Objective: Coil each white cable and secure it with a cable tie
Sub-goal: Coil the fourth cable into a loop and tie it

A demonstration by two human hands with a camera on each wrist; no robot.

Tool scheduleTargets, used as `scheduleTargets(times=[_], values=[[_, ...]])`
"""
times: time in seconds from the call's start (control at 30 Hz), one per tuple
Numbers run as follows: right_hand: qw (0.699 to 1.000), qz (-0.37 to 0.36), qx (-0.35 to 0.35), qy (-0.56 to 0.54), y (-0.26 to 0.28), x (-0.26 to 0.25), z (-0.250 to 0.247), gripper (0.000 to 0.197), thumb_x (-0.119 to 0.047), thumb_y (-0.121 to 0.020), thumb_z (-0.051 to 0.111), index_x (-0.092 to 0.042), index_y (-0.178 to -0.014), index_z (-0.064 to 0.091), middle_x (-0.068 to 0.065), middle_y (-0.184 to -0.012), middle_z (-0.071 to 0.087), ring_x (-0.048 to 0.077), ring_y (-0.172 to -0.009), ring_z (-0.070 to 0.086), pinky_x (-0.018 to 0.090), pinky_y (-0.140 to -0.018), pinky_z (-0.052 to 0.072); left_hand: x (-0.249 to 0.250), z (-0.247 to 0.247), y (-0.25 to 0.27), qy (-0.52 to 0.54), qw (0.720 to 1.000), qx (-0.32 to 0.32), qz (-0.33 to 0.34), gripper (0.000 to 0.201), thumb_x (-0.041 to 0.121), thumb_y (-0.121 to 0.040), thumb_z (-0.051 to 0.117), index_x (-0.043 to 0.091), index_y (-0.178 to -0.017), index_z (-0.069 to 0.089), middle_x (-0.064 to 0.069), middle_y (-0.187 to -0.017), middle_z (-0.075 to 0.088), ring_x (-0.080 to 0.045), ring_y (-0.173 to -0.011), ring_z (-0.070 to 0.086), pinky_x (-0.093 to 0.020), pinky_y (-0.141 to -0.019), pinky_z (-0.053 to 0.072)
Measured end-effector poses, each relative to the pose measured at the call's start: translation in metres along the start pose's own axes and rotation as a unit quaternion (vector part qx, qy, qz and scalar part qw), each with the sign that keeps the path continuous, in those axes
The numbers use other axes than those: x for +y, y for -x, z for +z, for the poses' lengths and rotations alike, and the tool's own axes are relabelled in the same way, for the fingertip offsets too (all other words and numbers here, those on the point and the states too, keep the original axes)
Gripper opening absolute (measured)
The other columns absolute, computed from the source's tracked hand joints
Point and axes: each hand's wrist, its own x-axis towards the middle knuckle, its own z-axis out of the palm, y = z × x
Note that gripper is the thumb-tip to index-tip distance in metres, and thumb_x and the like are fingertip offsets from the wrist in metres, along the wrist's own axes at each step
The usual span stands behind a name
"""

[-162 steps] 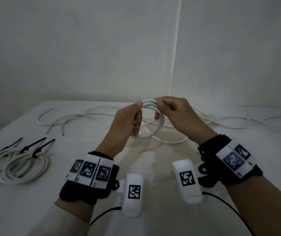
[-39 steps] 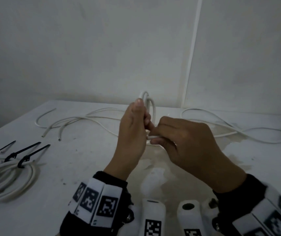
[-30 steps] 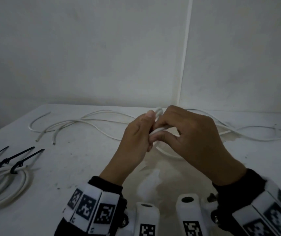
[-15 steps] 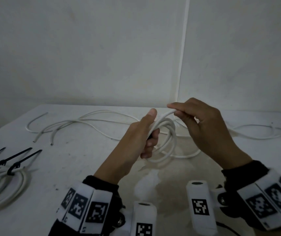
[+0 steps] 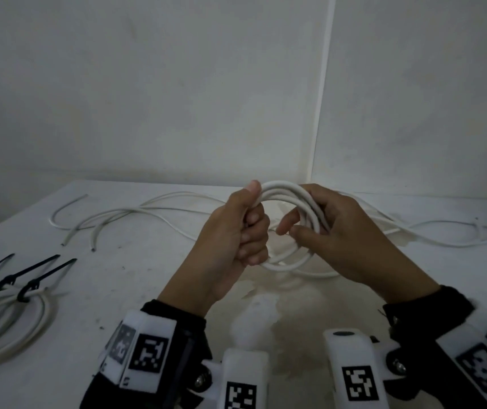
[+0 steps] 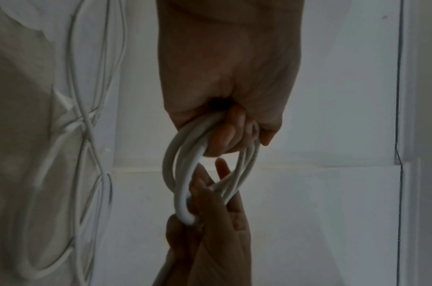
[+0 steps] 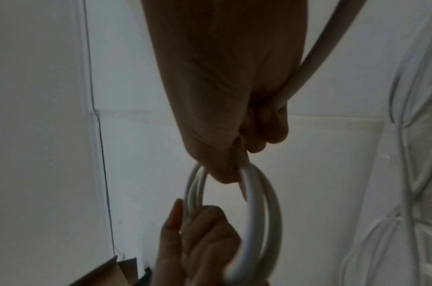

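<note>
I held the white cable coil (image 5: 288,228) above the table (image 5: 136,290), left hand (image 5: 233,240) fisted around it, right hand (image 5: 336,231) curled round the opposite side. Coiling was under way, I judged; remaining slack needed winding before tying.

The left hand (image 6: 229,63) reached down from the top of the view, its fingers (image 6: 225,133) curled round one side of a coil of white cable (image 6: 176,174) made of several loops. From the bottom edge the right hand (image 6: 210,238) came up and gripped the opposite side of the same coil, one fingertip poking through its middle. Loose white cables (image 6: 87,123) trailed in long curves over the white table (image 6: 21,135) along the left side, well apart from the coil.
</note>
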Motion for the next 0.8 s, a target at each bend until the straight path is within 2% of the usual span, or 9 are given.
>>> scheduleTargets(times=[0.1, 0.2, 0.33, 0.43, 0.57, 0.7, 0.8], values=[[1.0, -0.004, -0.029, 0.009, 0.001, -0.002, -0.008, 0.047, 0.006, -0.082, 0.058, -0.037, -0.102, 0.055, -0.009, -0.084, 0.069, 0.01, -0.068, 0.061, 0.019, -0.06, 0.048, -0.001, 0.0, 0.0, -0.021, 1.0, -0.021, -0.001, 0.037, 0.036, -0.084, 0.042, 0.014, -0.055, 0.035, 0.007, -0.038, 0.027, -0.007, -0.03, 0.024, -0.018, -0.038, 0.034], [0.999, -0.004, -0.05, 0.019, 0.002, -0.005, -0.017, 0.049, 0.005, -0.084, 0.056, -0.038, -0.108, 0.054, -0.009, -0.087, 0.068, 0.014, -0.074, 0.062, 0.019, -0.061, 0.049, -0.001, 0.002, 0.001, -0.023, 0.999, -0.038, 0.005, 0.032, 0.037, -0.075, 0.044, 0.014, -0.055, 0.038, 0.006, -0.038, 0.028, -0.007, -0.031, 0.026, -0.019, -0.041, 0.037], [0.998, -0.011, -0.053, 0.023, 0.002, -0.004, -0.018, 0.057, 0.006, -0.084, 0.055, -0.042, -0.114, 0.05, -0.009, -0.087, 0.068, 0.015, -0.078, 0.063, 0.022, -0.062, 0.05, -0.004, 0.007, 0.001, -0.001, 1.0, -0.025, 0.013, 0.03, 0.037, -0.073, 0.045, 0.014, -0.056, 0.037, 0.008, -0.04, 0.026, -0.005, -0.031, 0.023, -0.018, -0.037, 0.033], [0.999, -0.015, -0.041, 0.021, 0.0, -0.002, -0.014, 0.055, 0.006, -0.085, 0.054, -0.039, -0.117, 0.049, -0.008, -0.08, 0.067, 0.007, -0.072, 0.061, 0.016, -0.061, 0.046, -0.004, 0.006, 0.0, 0.009, 1.0, -0.01, 0.014, 0.03, 0.037, -0.072, 0.047, 0.015, -0.054, 0.037, 0.008, -0.039, 0.025, -0.004, -0.03, 0.02, -0.016, -0.035, 0.028], [0.999, -0.01, -0.03, 0.028, -0.001, 0.003, -0.009, 0.053, 0.004, -0.087, 0.053, -0.034, -0.123, 0.046, -0.007, -0.074, 0.064, 0.005, -0.067, 0.056, 0.013, -0.062, 0.043, -0.002, 0.004, -0.001, 0.006, 1.0, -0.002, 0.003, 0.035, 0.041, -0.073, 0.048, 0.016, -0.051, 0.036, 0.008, -0.039, 0.023, -0.005, -0.03, 0.019, -0.014, -0.035, 0.026], [0.999, -0.02, -0.01, 0.027, -0.001, 0.0, -0.007, 0.041, -0.013, -0.089, 0.056, -0.035, -0.122, 0.048, -0.012, -0.076, 0.065, 0.004, -0.072, 0.061, 0.012, -0.065, 0.045, -0.002, 0.004, -0.002, 0.019, 1.0, 0.023, 0.005, 0.038, 0.037, -0.082, 0.046, 0.017, -0.052, 0.034, 0.008, -0.038, 0.022, -0.004, -0.029, 0.019, -0.016, -0.033, 0.022], [0.999, -0.011, 0.019, -0.031, -0.001, -0.003, -0.005, 0.034, -0.03, -0.083, 0.058, -0.037, -0.115, 0.051, -0.024, -0.071, 0.065, -0.003, -0.071, 0.063, 0.007, -0.064, 0.043, -0.002, 0.004, -0.002, 0.065, 0.997, 0.035, 0.004, 0.037, 0.039, -0.077, 0.049, 0.019, -0.048, 0.036, 0.008, -0.039, 0.021, -0.003, -0.029, 0.018, -0.016, -0.032, 0.02]])
